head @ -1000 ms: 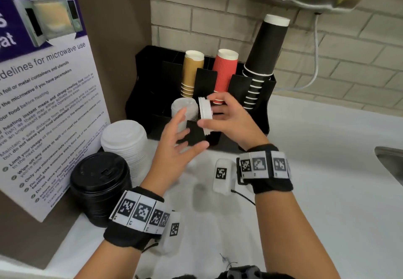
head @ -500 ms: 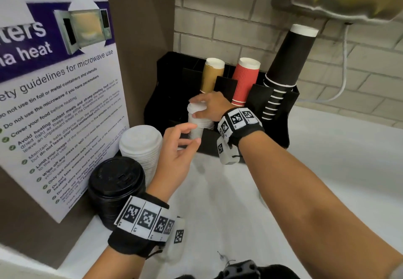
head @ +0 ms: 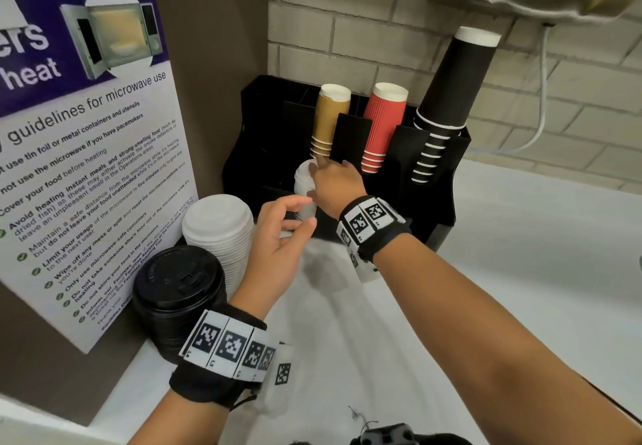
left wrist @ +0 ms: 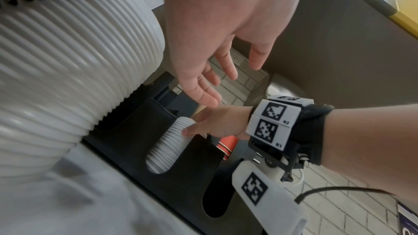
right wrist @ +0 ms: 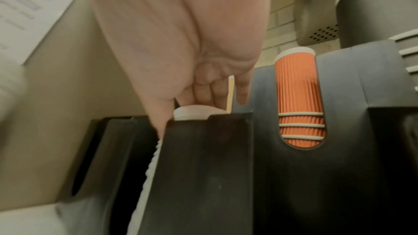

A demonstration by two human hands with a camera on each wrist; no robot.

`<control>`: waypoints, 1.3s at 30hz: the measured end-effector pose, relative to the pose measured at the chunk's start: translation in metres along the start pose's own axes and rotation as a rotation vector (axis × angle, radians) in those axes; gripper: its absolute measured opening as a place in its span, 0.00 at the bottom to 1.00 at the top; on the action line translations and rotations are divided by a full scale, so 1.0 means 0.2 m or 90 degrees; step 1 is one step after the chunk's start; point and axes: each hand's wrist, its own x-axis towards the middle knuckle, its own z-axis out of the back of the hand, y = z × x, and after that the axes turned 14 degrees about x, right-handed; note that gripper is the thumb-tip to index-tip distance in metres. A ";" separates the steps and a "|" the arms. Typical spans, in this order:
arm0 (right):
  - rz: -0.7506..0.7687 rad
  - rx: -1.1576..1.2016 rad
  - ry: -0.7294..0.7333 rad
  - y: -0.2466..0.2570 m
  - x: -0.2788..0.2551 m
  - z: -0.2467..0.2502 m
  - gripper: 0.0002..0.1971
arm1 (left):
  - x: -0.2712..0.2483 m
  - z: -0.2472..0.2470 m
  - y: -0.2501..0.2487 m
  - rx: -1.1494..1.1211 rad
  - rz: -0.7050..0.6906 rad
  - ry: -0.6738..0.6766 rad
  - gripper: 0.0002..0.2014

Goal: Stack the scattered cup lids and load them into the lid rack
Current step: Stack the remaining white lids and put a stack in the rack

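— While the right hand is reaching into the black lid rack, where is the small white lid stack sitting?

— It is standing in a front slot of the rack, just below the tan cups, and the right hand is resting on its top with the fingers curled down over it. From the right wrist view the fingertips are touching the top lid, though I cannot quite tell whether they are gripping or only pressing.

— And the left hand?

— It is hovering just in front of the rack, holding nothing, fingers relaxed and loosely spread, close to the right wrist.

— What else is sitting on the worktop?

— A tall white lid stack and a black lid stack are standing side by side against the microwave poster. Red cups and black cups are leaning in the rack's rear slots.
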 end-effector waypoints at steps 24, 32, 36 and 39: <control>-0.115 0.145 -0.124 0.06 -0.10 -0.04 0.33 | -0.03 -0.01 -0.02 -0.015 -0.016 0.008 0.13; -0.181 0.282 -0.069 -0.03 -0.09 0.02 0.28 | -0.04 0.00 -0.02 -0.001 -0.003 0.015 0.14; -0.089 0.215 -0.039 -0.13 -0.07 0.09 0.26 | -0.04 0.01 -0.02 -0.003 0.003 0.009 0.13; -0.019 0.147 -0.052 -0.16 -0.06 0.13 0.24 | -0.04 0.01 -0.03 -0.004 0.003 0.008 0.14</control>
